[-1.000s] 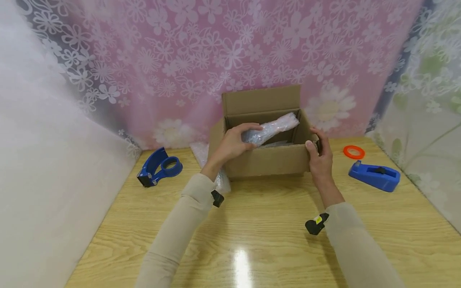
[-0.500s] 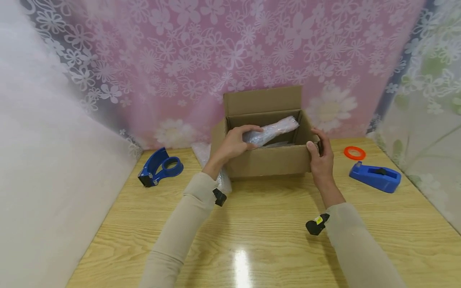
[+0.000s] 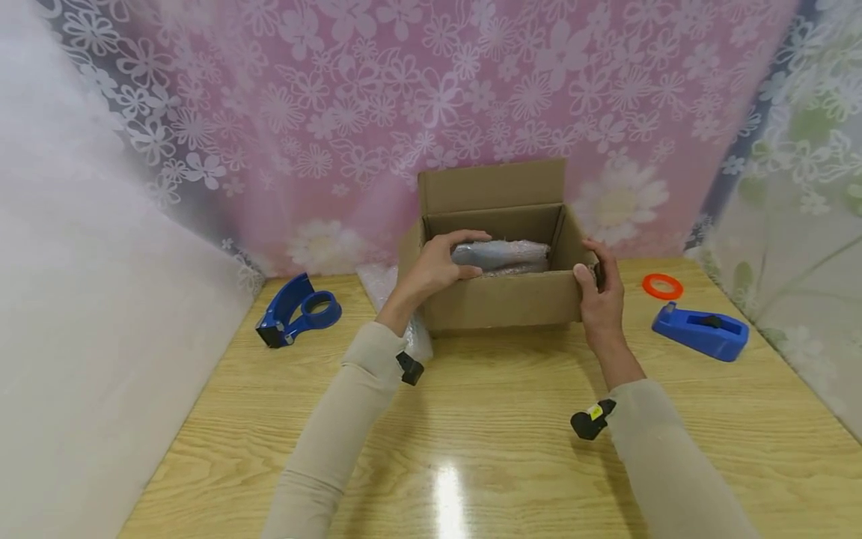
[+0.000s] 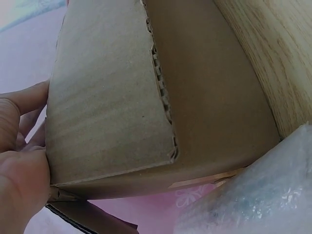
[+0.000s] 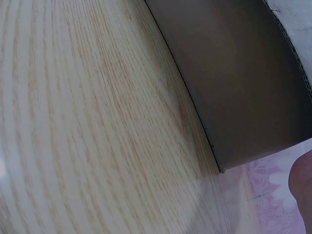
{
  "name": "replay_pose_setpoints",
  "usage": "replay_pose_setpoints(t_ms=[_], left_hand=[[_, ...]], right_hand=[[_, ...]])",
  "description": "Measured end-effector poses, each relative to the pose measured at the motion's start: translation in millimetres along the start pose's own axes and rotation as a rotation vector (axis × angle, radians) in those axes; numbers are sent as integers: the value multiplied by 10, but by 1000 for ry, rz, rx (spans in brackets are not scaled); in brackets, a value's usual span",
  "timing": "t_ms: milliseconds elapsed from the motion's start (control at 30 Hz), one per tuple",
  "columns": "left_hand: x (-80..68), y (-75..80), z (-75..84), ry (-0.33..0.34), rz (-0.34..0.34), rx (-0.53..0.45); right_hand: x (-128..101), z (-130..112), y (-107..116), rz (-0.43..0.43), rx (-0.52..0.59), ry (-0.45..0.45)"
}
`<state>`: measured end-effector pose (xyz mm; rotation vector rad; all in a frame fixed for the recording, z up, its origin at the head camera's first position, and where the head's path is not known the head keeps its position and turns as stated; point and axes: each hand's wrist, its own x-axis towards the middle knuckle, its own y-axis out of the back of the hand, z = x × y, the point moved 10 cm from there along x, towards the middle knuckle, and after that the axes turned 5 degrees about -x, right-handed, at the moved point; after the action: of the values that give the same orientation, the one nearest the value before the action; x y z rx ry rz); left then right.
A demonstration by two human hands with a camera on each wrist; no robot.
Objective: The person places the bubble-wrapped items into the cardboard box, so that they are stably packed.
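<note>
An open cardboard box (image 3: 501, 299) stands on the wooden table (image 3: 485, 419) at the back. Inside it lies a bundle wrapped in bubble wrap (image 3: 505, 254), now flat. My left hand (image 3: 438, 266) reaches over the box's left wall and grips the bundle's left end. Fingers and thumb of my right hand (image 3: 595, 288) curl round the box's front right corner. The left wrist view shows the box wall (image 4: 126, 97) close up with my fingers (image 4: 19, 146) at its edge. The right wrist view shows the box side (image 5: 243, 83) on the table (image 5: 87, 136).
A blue tape gun (image 3: 296, 311) lies at the left. A blue tape dispenser (image 3: 700, 329) and an orange ring (image 3: 662, 285) lie at the right. Loose bubble wrap (image 3: 390, 299) sits left of the box. Flowered curtains close in the back and sides.
The wrapped bundle stood tilted with its right end up at the box's rim; my left hand has lowered it flat into the box. My right hand has stayed on the corner.
</note>
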<state>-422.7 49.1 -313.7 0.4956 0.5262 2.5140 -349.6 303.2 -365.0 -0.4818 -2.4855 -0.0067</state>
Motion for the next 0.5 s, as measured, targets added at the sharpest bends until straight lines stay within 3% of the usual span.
replay_pose_setpoints(t_ms=[167,333,500], left_hand=[[-18,2,9,9,21,-20],[-53,15,119,-46,14,-16],[-184,180,222,-93,7,-35]], right_hand=[[-19,-27,-4,-9,0,-10],[-26,-55,-4,-6,-4,-7],[-16,-65,1,-7,-11,-5]])
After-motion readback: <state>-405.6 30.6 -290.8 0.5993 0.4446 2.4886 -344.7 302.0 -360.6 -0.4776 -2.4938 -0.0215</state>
